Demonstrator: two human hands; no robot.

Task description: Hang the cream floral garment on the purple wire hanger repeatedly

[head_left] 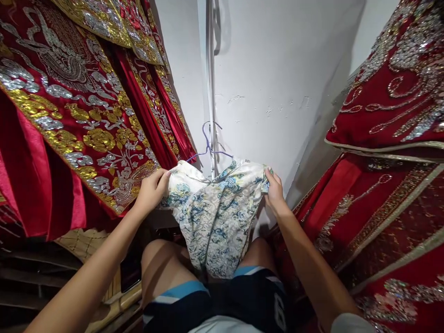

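Observation:
A white blouse with a blue, green and yellow floral pattern (217, 217) hangs on a thin purple wire hanger (207, 147) in front of the wall. My left hand (153, 187) pinches the edge of its left sleeve. On the other side, my right hand (274, 187) grips the right sleeve's edge between thumb and fingers. The blouse is spread wide between both hands, and its lower part hangs down between my knees. The hanger's hook rises above the neckline, against a narrow vertical strip on the wall.
Red garments with gold and silver embroidery (100, 120) hang at the left. Red beaded garments (391, 138) hang close by at the right. Ahead is a pale wall (270, 69) with peeling spots. Low at the left lie bamboo slats (121, 305) and a dark phone-like object (131, 273).

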